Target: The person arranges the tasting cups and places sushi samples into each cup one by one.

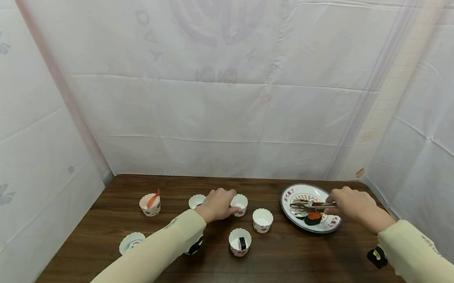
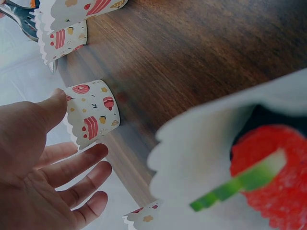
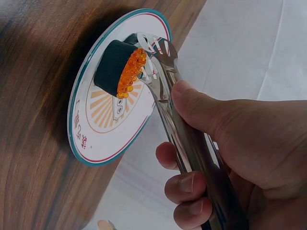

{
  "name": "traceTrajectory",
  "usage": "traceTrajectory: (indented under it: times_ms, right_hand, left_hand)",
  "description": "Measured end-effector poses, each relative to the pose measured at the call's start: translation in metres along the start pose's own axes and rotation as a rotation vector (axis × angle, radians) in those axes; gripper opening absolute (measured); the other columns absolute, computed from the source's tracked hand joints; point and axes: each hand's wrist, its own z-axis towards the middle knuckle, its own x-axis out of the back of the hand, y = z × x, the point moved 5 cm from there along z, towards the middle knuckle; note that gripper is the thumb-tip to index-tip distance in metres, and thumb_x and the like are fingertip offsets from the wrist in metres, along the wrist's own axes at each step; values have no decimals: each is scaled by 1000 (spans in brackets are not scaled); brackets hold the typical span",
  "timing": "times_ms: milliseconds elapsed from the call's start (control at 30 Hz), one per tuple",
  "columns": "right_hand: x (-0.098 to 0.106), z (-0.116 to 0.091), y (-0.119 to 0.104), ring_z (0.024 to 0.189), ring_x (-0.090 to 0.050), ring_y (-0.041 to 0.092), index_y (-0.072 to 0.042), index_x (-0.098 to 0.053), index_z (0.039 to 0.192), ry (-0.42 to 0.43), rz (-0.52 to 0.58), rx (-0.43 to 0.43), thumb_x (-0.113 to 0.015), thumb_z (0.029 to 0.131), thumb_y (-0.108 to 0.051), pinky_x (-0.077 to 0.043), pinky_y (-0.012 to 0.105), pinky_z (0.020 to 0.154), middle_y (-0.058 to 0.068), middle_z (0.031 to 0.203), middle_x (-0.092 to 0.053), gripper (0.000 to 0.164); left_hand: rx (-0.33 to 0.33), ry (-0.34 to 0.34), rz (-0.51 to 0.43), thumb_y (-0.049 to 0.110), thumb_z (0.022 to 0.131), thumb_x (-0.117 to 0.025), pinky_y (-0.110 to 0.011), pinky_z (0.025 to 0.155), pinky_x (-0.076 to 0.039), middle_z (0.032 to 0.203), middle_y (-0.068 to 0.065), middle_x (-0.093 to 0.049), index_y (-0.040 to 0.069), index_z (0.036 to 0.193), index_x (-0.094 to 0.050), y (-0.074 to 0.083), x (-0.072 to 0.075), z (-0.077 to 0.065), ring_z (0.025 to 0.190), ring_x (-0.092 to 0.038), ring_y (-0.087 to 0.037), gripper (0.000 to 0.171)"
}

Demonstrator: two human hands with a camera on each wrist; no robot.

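Observation:
My left hand point(image 1: 217, 204) holds a paper cup point(image 2: 93, 112) by its scalloped rim, thumb on the near side and index finger behind; the other fingers spread below. Over on the right, my right hand point(image 1: 351, 204) grips metal tongs point(image 3: 168, 100) above a round plate point(image 1: 286, 207) with a blue rim. A dark-wrapped sushi piece with orange roe point(image 3: 115, 69) lies on that plate. The tongs' slotted tips reach over the plate beside it; whether they pinch anything is hard to tell. Another piece lies partly hidden behind the tips.
More paper cups stand on the brown table: one with a red-orange piece point(image 1: 153, 199), one with a dark piece point(image 1: 242, 243), another point(image 1: 262, 220) near the plate. Close to the left wrist, a cup holds red-topped sushi point(image 2: 268, 167). A small dark item point(image 1: 377, 257) sits by the right forearm.

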Motion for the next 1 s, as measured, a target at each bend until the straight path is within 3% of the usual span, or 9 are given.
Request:
traceTrajectory:
  times_ms: [633, 1000]
  right_hand:
    - [-3, -1, 1, 82, -67, 26, -9, -79, 110, -16, 14, -31, -78, 92, -36, -53, 45, 58, 6, 99, -72, 33]
    - [-2, -3, 1, 72, -64, 17, -11, -79, 104, 2, 14, 2, -78, 92, -34, -50, 40, 54, -1, 89, -70, 26]
  left_hand:
    - [7, 3, -3, 39, 98, -71, -42, 76, -56, 102, -12, -72, 3, 127, -64, 1, 0, -3, 88, -71, -27, 47]
    - [12, 1, 7, 40, 98, -71, -42, 78, -56, 102, -11, -73, 3, 126, -65, 1, -2, -2, 90, -71, -26, 47]
